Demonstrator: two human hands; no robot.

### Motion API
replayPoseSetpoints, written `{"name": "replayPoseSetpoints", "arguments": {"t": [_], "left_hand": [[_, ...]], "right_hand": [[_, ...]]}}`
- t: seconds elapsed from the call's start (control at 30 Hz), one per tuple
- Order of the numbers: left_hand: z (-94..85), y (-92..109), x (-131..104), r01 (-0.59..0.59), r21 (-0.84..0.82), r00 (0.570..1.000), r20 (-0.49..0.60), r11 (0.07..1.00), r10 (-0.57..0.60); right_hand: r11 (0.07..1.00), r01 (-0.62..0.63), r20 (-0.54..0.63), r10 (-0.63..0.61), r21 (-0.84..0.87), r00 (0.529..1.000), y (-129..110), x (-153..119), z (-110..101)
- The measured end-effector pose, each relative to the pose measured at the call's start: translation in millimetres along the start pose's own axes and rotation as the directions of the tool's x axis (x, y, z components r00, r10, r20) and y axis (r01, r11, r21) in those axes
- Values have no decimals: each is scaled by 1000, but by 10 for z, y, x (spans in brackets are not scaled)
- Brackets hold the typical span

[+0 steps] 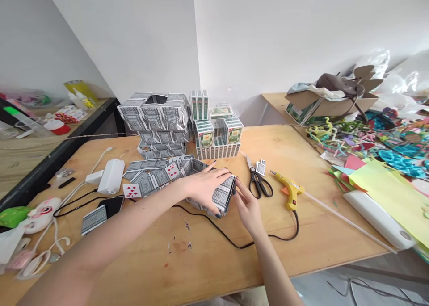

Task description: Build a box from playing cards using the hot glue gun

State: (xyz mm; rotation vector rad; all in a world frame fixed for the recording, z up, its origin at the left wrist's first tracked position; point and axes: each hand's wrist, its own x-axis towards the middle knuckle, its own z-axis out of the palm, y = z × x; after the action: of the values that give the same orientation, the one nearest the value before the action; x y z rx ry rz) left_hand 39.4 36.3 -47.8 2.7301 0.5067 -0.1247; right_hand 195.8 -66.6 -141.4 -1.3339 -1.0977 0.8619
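Under my left hand point(204, 185) is a box-like structure folded from playing cards point(223, 196), grey patterned backs outward, lying on the table. My left hand spans it, thumb on the near side and fingers over the far side. At its right edge the fingers of my right hand point(247, 205) pinch the cards; their contact is partly hidden. Loose playing cards point(147, 181) spread to the left, a few face up with red diamonds. Black-handled scissors point(256, 181) and a yellow hot glue gun point(288, 190) with a long glue stick lie to the right.
Behind stand a stacked card construction point(157, 123) and piled card packs point(217, 136). A black cord point(231, 241) crosses in front of my hands. A white power adapter point(111, 176) and a phone point(114, 205) lie left; coloured paper point(385, 194) and a cardboard box point(330, 105) are right.
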Motion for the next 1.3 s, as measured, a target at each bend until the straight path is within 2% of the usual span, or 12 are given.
{"name": "replayPoseSetpoints", "arguments": {"t": [0.13, 0.23, 0.33, 0.37, 0.43, 0.53, 0.63, 0.77, 0.87, 1.0, 1.17, 1.3], "left_hand": [[109, 6, -17, 30, -84, 990, -136, 996, -41], [144, 45, -86, 49, -89, 974, -217, 995, -67], [167, 92, -173, 160, -101, 939, -290, 982, -183], [180, 104, -196, 229, -131, 912, -319, 965, -259], [211, 119, -215, 373, -246, 829, -344, 894, -441], [252, 126, -148, 505, -451, 727, -238, 736, -644], [289, 162, -11, 558, -532, 658, -184, 637, -730], [385, 266, 106, 559, -550, 599, -249, 621, -761], [452, 316, 107, 510, -524, 613, -334, 682, -716], [472, 299, 102, 499, -482, 670, -312, 720, -674], [470, 268, 177, 529, -468, 645, -321, 708, -693], [454, 286, 218, 559, -462, 646, -278, 689, -711]], "right_hand": [[998, 52, 38, -51, -33, 998, 37, 7, 35], [998, 47, 51, -45, -32, 998, 40, 55, 46], [999, 35, 44, -34, -18, 998, 32, 73, 63], [999, 30, 42, -29, -10, 999, 31, 72, 70], [1000, 17, 43, -18, 11, 999, 35, 66, 89], [1000, 19, 34, -20, 16, 999, 48, 50, 126], [998, 44, 4, -44, -37, 999, 58, 25, 164], [995, 64, 37, -61, -79, 997, 57, -15, 176], [991, 126, 154, -116, -53, 981, 48, -31, 145], [978, 210, 257, -201, -5, 945, 45, -21, 81], [971, 229, 329, -197, -64, 924, 24, 10, 5], [956, 257, 318, -201, -143, 926, -26, 6, 5]]}}
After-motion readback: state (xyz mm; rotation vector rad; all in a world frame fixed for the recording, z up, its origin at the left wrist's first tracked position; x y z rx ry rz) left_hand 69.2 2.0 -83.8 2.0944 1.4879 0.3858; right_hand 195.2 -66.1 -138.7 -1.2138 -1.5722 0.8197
